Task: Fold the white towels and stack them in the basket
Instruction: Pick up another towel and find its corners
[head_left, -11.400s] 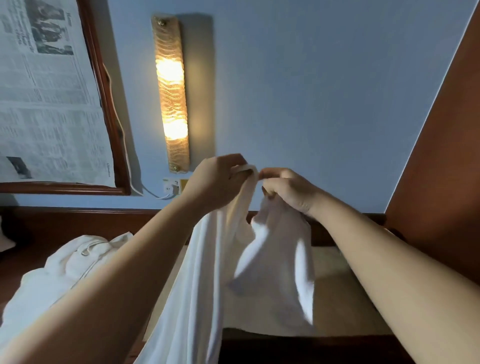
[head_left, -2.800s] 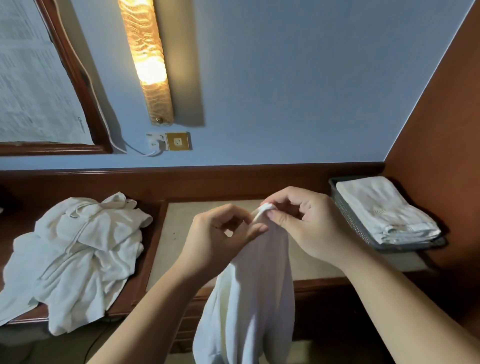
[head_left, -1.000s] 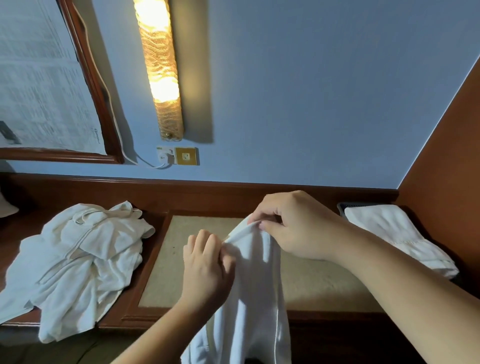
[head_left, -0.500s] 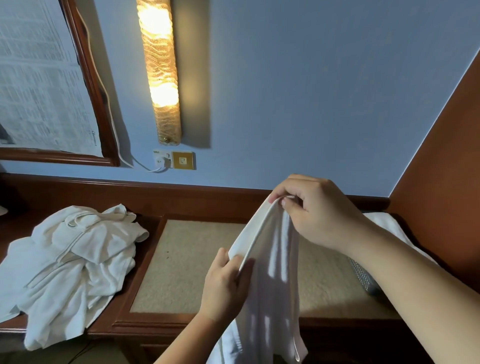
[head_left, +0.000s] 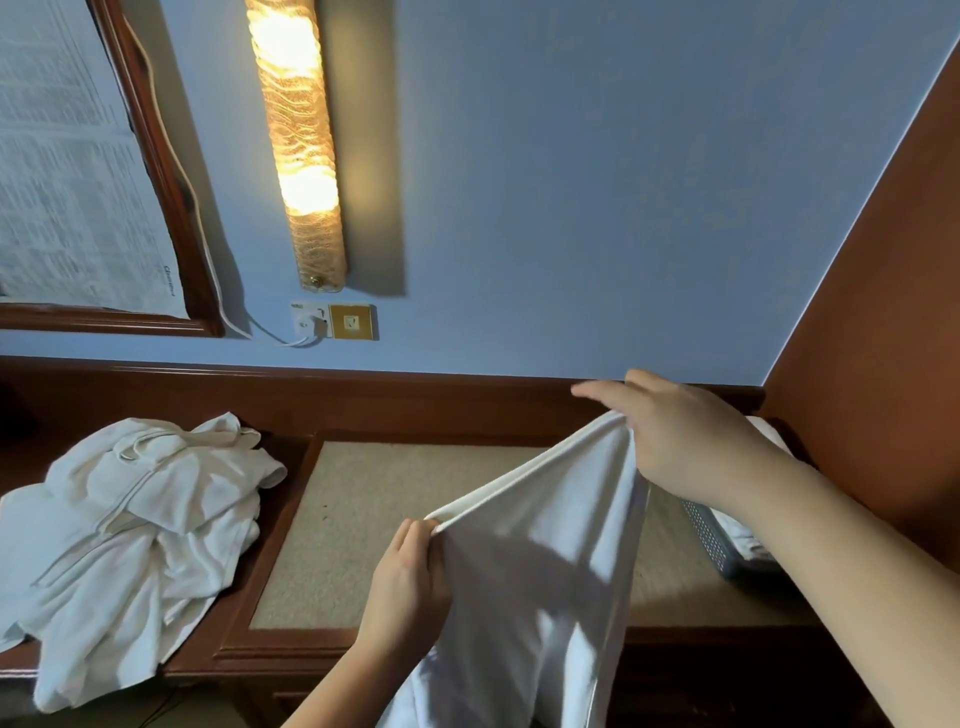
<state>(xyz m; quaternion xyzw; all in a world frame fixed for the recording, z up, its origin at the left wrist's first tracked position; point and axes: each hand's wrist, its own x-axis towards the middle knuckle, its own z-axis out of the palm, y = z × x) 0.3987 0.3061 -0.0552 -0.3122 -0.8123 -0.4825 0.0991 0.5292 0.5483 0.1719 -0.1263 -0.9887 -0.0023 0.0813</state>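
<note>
Currently the left hand (head_left: 408, 582) pinches the near end of the towel's (head_left: 540, 551) hem and the right hand (head_left: 680, 441) grips the far end, cloth hanging over the desk (head_left: 363, 519). Judged step: spreading an edge before folding. Next: lay flat; basket (head_left: 714, 543) far right, pile (head_left: 130, 525) left.

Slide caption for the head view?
Left hand and right hand stretch a towel edge above the desk.

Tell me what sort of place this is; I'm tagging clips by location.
Probably a hotel room. A built-in wooden desk runs under a lit wall lamp, white towels lie heaped on it, and a framed mirror hangs beside the lamp.
</note>
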